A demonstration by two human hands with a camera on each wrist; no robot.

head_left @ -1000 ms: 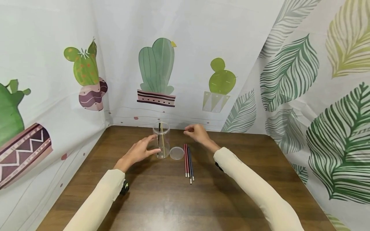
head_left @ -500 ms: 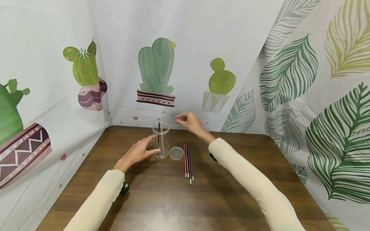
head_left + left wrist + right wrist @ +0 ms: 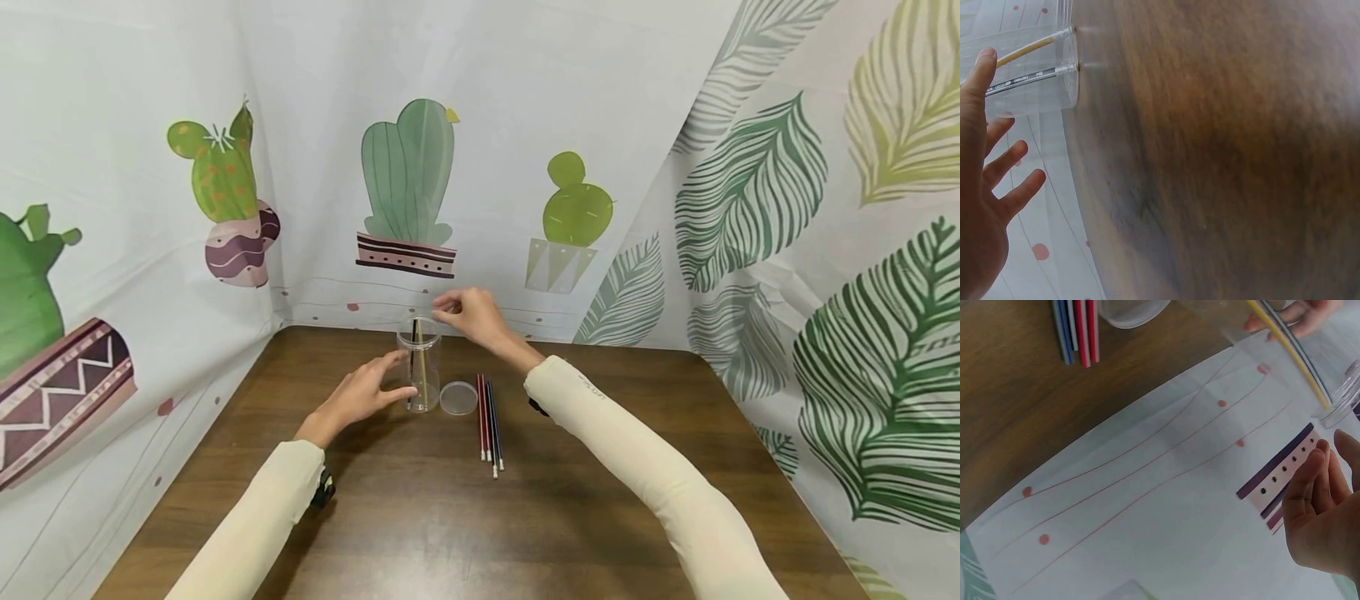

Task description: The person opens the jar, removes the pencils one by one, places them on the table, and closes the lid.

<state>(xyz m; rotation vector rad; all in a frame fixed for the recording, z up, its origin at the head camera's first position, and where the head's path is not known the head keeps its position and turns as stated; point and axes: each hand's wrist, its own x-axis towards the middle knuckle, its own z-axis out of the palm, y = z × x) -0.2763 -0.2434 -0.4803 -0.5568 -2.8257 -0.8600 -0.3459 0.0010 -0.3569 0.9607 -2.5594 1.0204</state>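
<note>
A tall clear plastic jar (image 3: 424, 367) stands upright near the table's back edge, its top uncovered. Inside lean a yellow pencil (image 3: 1032, 50) and a black pencil (image 3: 1022, 81). My left hand (image 3: 360, 392) reaches round the jar's left side, the thumb across its front and some fingers at the far side; exact contact is hard to tell. Just right of and above the jar's rim is my right hand (image 3: 476, 317), fingers bent, nothing visible between them. In the right wrist view a gap shows between its thumb and fingers.
A round clear lid (image 3: 458, 398) lies flat to the right of the jar. Beside it several red and dark pencils (image 3: 489, 425) lie together, white erasers toward me. A patterned cloth (image 3: 495, 150) hangs close behind the brown wooden table (image 3: 420, 517).
My right hand has risen and moved left from behind the loose pencils to the jar's rim. The left hand, jar, lid and pencils have stayed in place.
</note>
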